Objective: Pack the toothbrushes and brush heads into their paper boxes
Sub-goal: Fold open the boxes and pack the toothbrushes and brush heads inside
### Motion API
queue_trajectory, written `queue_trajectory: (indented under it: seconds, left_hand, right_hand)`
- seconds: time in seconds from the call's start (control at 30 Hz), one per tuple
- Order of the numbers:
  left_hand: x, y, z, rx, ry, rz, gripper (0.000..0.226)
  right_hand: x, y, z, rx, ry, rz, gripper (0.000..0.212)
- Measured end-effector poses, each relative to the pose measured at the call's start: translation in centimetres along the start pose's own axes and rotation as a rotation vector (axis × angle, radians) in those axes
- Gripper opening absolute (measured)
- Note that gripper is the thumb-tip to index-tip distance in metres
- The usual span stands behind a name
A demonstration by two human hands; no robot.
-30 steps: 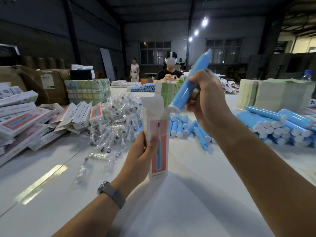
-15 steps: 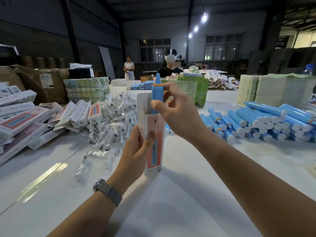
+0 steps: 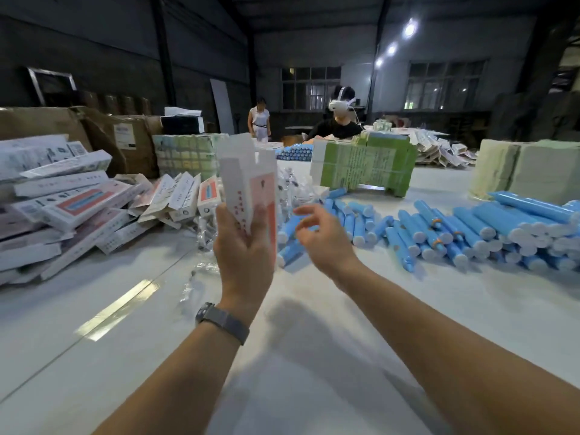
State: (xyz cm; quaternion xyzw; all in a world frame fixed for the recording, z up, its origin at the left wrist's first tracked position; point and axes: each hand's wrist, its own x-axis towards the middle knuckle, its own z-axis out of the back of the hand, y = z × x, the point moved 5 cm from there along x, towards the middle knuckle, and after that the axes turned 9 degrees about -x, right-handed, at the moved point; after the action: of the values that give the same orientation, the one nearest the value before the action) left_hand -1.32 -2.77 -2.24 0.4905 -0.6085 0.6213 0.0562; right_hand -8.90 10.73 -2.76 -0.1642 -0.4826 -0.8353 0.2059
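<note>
Left hand (image 3: 243, 246) gripping upright box (image 3: 251, 189), right hand (image 3: 326, 237) loose

Boxes (image 3: 62, 199) left on table (image 3: 314, 356); toothbrushes (image 3: 455, 227) right.

A single wide-angle view is taken from head height, directed forward and slightly down across the white tabletop (image 3: 314, 372). Both forearms are seen entering from the near edge, close to the lens. The far warehouse wall and windows (image 3: 310, 87) are included, bent by lens distortion.
</note>
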Motion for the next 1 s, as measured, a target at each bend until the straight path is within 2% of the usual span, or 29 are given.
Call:
queue_trajectory:
  seconds: [0.07, 0.13, 0.27, 0.33, 0.4, 0.47, 0.53, 0.63, 0.7, 0.77, 0.87, 1.0]
  left_hand:
    - [0.8, -0.4, 1.1, 0.053, -0.077, -0.043, 0.039]
    - [1.0, -0.7, 1.8, 0.123, -0.087, -0.105, 0.05]
    - [1.1, -1.1, 2.3, 0.207, -0.075, -0.134, 0.047]
    - [1.3, -1.3, 2.4, 0.177, -0.084, -0.13, 0.037]
    - [1.2, -1.2, 2.1, 0.101, -0.071, -0.129, 0.03]
    - [0.9, -0.9, 1.6, 0.026, -0.034, -0.109, 0.031]
    - [0.5, -0.6, 0.9, -0.042, 0.026, -0.037, 0.027]
    - [-0.3, 0.0, -0.5, -0.27, 0.162, 0.147, 0.015]
    - [-1.4, 0.1, -1.7, -0.33, 0.291, 0.198, 0.025]
    - [-2.8, 0.7, -2.8, -0.383, 0.4, 0.293, 0.033]
    - [-4.8, 1.6, -4.3, -0.475, 0.497, 0.473, 0.035]
    - [-5.6, 1.5, -4.8, -0.532, 0.528, 0.505, 0.018]
  right_hand:
    - [0.0, 0.1, -4.3, -0.353, 0.289, 0.19, 0.035]
    - [-0.5, 0.3, -7.7, -0.522, 0.477, 0.307, 0.033]
    - [-0.6, 0.8, -10.2, -0.616, 0.529, 0.321, 0.023]
    - [-0.2, 0.9, -9.8, -0.673, 0.546, 0.296, 0.019]
    - [-0.1, 1.1, -8.5, -0.791, 0.538, 0.359, 0.015]
    - [0.2, 0.9, -6.0, -0.856, 0.494, 0.364, 0.028]
    - [0.5, 0.8, -2.3, -0.744, 0.384, 0.293, 0.041]
    - [0.8, 1.7, 4.8, -0.215, 0.056, 0.154, 0.045]
    - [0.1, 2.6, 8.8, 0.24, -0.088, 0.1, 0.049]
    - [-0.9, 4.2, 11.3, 0.459, -0.146, 0.14, 0.051]
    - [-2.3, 6.9, 12.7, 0.466, -0.204, 0.256, 0.045]
    - [-3.3, 9.6, 12.3, 0.328, -0.227, 0.417, 0.033]
